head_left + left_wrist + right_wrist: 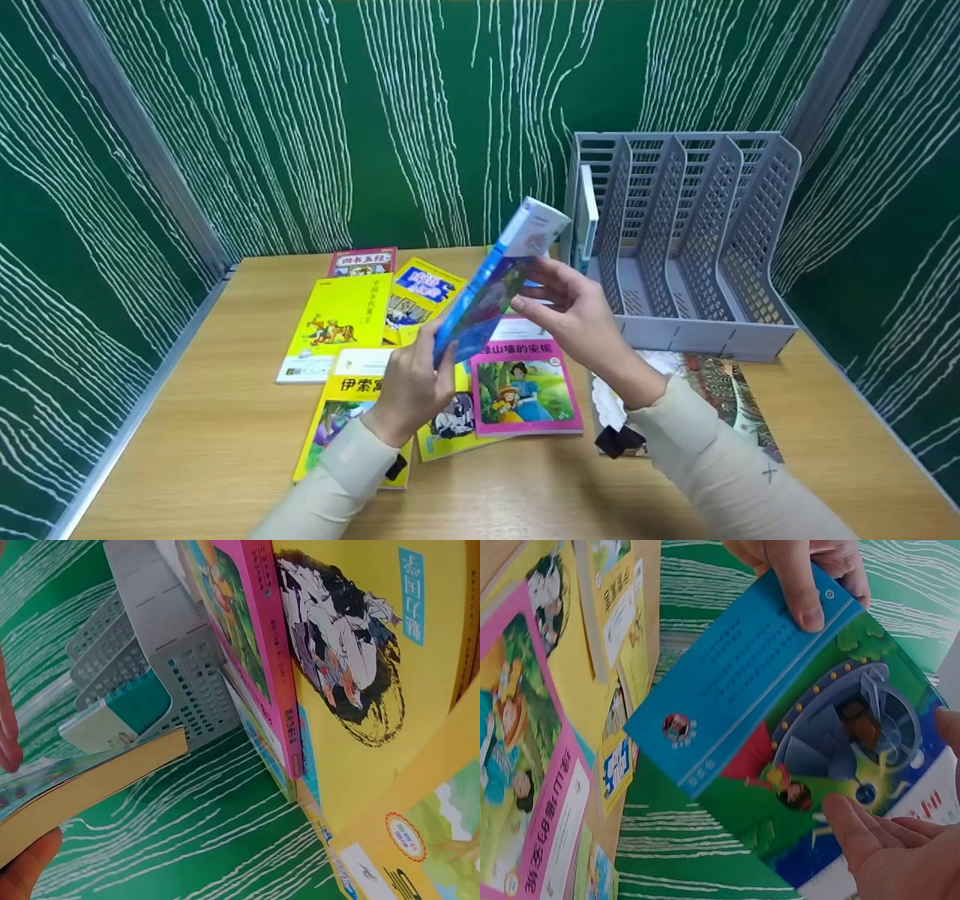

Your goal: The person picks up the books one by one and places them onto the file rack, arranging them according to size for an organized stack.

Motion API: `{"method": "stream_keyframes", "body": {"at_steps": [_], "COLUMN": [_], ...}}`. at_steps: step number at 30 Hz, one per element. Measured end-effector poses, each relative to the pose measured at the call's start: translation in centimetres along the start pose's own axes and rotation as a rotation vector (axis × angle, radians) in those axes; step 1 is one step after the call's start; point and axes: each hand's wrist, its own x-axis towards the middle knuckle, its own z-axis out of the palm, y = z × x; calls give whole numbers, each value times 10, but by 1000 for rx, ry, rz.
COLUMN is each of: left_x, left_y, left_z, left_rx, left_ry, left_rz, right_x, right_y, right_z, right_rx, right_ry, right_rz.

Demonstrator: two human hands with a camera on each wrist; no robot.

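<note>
My left hand (416, 386) grips the lower end of a blue children's book (480, 307), thumb on one side and fingers on the other. The book is tilted up above other books, its spine facing the head camera. In the right wrist view its cover (765, 675) shows a blue band and a cartoon picture. My right hand (574, 304) is at the upper part of this cover, fingers spread and fairly straight, fingertips over the picture. Below lies a pink-bordered book (525, 390), partly overlapping a yellow book (450, 435).
A grey file rack (712, 337) with several slots stands at the back right; a white-and-teal book (587, 214) is in its leftmost slot. More yellow books (345, 315) and a red one (364, 261) lie left. A large illustrated book (720, 390) lies before the rack.
</note>
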Motion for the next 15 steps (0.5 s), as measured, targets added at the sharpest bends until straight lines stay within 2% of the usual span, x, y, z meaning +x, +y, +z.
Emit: {"method": "stream_keyframes", "body": {"at_steps": [9, 15], "left_x": [-1, 1], "left_y": [-3, -3], "left_z": [4, 2], "left_rx": [140, 247], "left_ry": [6, -11], "left_rz": [167, 253], "right_x": [-7, -10], "right_y": [-6, -8], "right_z": [1, 3], "right_rx": [63, 95], "right_ry": [-22, -11], "right_rz": [43, 64]}}
